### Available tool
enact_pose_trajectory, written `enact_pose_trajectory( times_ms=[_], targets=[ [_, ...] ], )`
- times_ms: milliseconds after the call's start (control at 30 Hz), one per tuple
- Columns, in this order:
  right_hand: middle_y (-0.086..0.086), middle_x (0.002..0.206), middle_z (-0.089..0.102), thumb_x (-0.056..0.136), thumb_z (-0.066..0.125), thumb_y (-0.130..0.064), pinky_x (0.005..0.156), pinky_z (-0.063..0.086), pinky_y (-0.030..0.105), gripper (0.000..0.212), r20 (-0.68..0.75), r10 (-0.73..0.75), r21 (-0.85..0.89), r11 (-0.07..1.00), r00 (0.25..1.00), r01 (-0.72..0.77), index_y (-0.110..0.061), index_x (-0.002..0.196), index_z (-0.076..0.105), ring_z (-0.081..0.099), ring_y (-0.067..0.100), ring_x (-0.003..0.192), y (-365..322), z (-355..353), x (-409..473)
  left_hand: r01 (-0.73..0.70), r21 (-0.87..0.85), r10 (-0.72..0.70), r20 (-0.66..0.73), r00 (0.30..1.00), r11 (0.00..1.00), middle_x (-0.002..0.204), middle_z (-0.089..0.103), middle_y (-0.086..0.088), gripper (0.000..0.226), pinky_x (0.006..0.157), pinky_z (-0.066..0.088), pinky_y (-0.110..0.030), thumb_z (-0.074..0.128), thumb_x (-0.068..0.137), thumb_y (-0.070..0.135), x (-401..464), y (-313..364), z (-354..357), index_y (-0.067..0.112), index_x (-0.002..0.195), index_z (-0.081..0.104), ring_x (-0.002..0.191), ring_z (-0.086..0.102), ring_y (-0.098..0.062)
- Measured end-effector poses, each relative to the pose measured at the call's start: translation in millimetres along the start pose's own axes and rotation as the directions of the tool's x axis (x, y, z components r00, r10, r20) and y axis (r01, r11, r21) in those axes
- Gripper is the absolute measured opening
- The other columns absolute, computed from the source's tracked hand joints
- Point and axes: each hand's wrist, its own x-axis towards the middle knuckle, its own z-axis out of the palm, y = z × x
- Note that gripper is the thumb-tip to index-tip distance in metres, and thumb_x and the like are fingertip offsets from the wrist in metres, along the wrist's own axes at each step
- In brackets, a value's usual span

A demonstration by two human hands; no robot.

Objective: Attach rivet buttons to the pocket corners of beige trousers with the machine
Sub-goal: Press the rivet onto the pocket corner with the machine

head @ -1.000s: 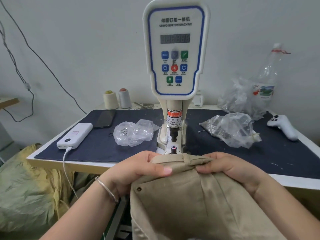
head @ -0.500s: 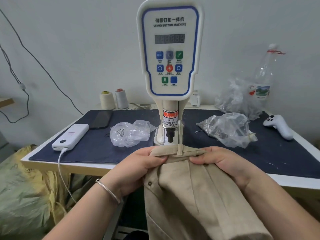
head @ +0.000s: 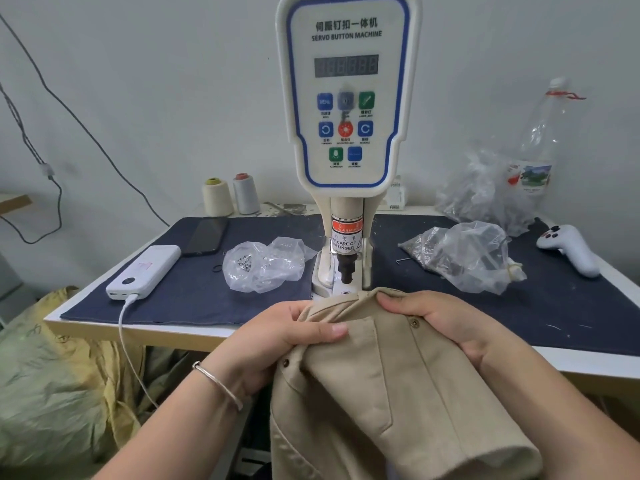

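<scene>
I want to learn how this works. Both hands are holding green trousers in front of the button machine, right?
Nearly. The head view shows the trousers are beige, not green. The left hand and right hand do hold them in front of the button machine.

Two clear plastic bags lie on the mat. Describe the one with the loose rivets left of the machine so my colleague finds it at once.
Start at the tall white button machine. On the navy mat just left of its base lies the smaller crumpled clear bag, holding a small cluster of silvery pieces.
</scene>
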Motion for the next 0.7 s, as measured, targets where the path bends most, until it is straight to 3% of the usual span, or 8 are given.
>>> enact_pose_trajectory(
  times_ms=[133,267,400,567,700],
  targets=[
    [0.017,0.099,0.073,0.072,0.071,-0.020,0.070,0.060,0.033,0.040,-0.038,0.036,0.050,0.998,0.999,-0.034,-0.002,0.108,0.073,0.073,0.025,0.079,3,-6,7,0.055,-0.072,-0.057,-0.026,0.998,0.996,0.109,0.070,-0.021,0.044,0.081,0.057,-0.033,0.080,0.078,0.013,8,-5,-6,-0.004,0.117,0.069,0.090,0.068,-0.026],
    [0.018,0.096,0.074,0.079,0.067,-0.019,0.066,0.060,0.033,0.029,-0.029,0.031,0.077,0.997,0.999,-0.029,-0.002,0.100,0.076,0.073,0.026,0.078,10,-15,14,0.065,-0.033,-0.068,-0.093,0.993,0.997,0.080,0.073,-0.013,0.017,0.063,0.057,-0.026,0.072,0.077,0.024,14,-10,-6,0.009,0.074,0.078,0.067,0.069,-0.018],
    [0.016,0.086,0.075,0.078,0.067,-0.026,0.058,0.058,0.030,0.028,-0.095,-0.024,0.032,0.999,0.995,0.027,-0.002,0.088,0.078,0.073,0.023,0.070,8,-20,23,0.055,0.099,-0.028,-0.259,0.966,0.994,0.063,0.065,-0.007,0.042,0.055,0.048,-0.023,0.071,0.089,0.032,24,-11,-3,0.018,0.050,0.066,0.053,0.058,-0.016],
    [0.014,0.077,0.073,0.072,0.071,-0.026,0.054,0.057,0.030,0.030,-0.160,-0.057,-0.015,0.998,0.985,0.055,0.000,0.088,0.074,0.071,0.022,0.062,-4,-20,36,0.025,0.293,0.095,-0.389,0.917,0.956,0.064,0.046,-0.006,0.045,0.056,0.033,-0.029,0.066,0.094,0.039,42,-5,-8,0.017,0.061,0.046,0.057,0.041,-0.017],
    [0.013,0.076,0.073,0.070,0.072,-0.023,0.055,0.058,0.031,0.027,-0.166,-0.075,-0.011,0.997,0.983,0.074,-0.003,0.087,0.075,0.071,0.021,0.061,-10,-22,45,-0.005,0.335,0.147,-0.399,0.905,0.942,0.074,0.045,-0.009,0.037,0.069,0.032,-0.033,0.064,0.095,0.042,51,-3,-14,0.011,0.078,0.051,0.070,0.041,-0.020]
  ],
)
